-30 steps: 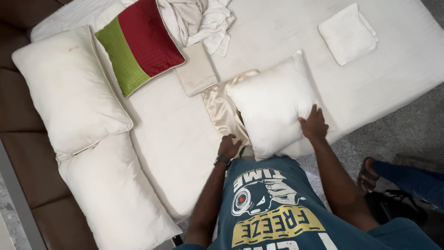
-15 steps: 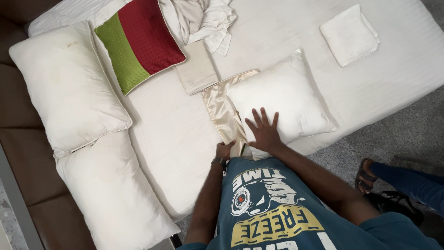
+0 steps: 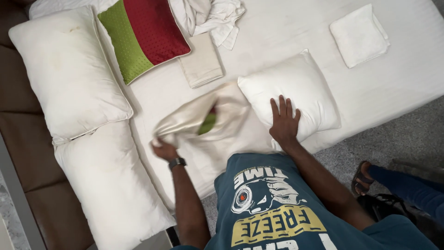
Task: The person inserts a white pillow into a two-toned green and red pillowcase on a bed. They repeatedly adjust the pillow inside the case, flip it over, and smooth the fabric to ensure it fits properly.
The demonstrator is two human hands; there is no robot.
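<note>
My left hand [image 3: 164, 149] grips one end of a shiny cream pillow cover [image 3: 199, 118] and holds it pulled out to the left over the white bed [image 3: 277, 32]; red and green show inside its opening. My right hand [image 3: 284, 123] lies flat, fingers spread, on the near edge of a small white pillow [image 3: 296, 88] that rests on the bed just right of the cover.
Two large white pillows [image 3: 64, 69] [image 3: 108, 185] lie at the left. At the back lie a red and green cushion [image 3: 143, 34], a folded cream cloth [image 3: 201, 62] and crumpled white fabric [image 3: 210, 14]. A folded white towel [image 3: 358, 34] is far right. Another person's sandalled foot [image 3: 363, 178] stands on the grey floor.
My left hand has pulled the cream cover out to the left, away from the small pillow. My right hand shifted from the pillow's right side to its near edge and now presses it flat.
</note>
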